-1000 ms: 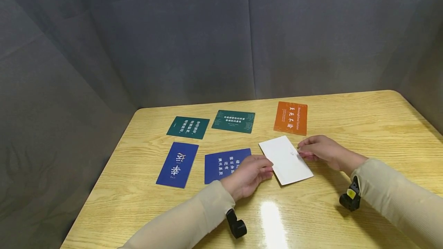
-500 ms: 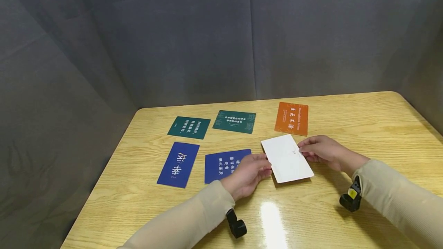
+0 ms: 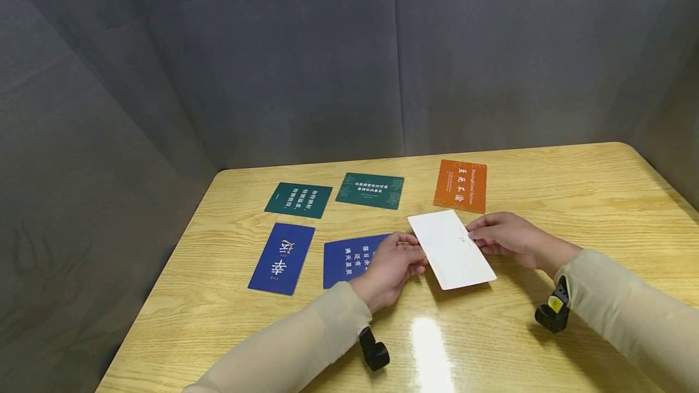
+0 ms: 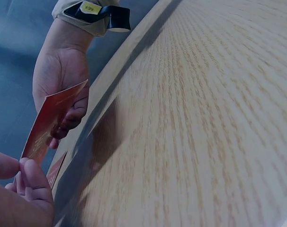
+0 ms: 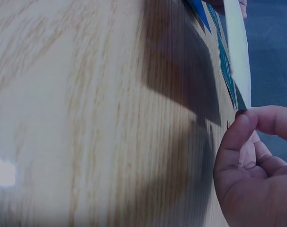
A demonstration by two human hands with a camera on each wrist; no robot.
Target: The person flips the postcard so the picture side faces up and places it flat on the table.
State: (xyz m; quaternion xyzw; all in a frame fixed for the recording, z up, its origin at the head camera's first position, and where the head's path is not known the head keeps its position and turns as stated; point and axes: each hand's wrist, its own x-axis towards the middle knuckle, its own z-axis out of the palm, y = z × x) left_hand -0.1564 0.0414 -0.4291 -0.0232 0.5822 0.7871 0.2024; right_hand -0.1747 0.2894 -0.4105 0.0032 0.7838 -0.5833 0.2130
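Observation:
A card point(image 3: 452, 250) with its white side up is raised over the table, tilted, its shadow on the wood. The left wrist view shows its red underside point(image 4: 51, 116) with gold marks. My left hand point(image 3: 392, 267) pinches its left edge between thumb and fingers. On the opposite edge, my right hand point(image 3: 510, 238) pinches the card between thumb and forefinger, clearly seen in the right wrist view. Partly behind my left hand lies a blue card point(image 3: 345, 262) with white characters. An orange card point(image 3: 460, 187) lies just beyond the white one.
Two green cards point(image 3: 298, 200) lie flat at the back left of the wooden table point(image 3: 218, 332). Another blue card point(image 3: 281, 258) sits at the left. Grey cloth point(image 3: 306, 59) hangs behind the table and at its sides.
The white-sided card has lifted off the table and its tilt has shifted. My left hand has moved slightly up along its edge. My right hand stays nearly in place; the other cards lie still.

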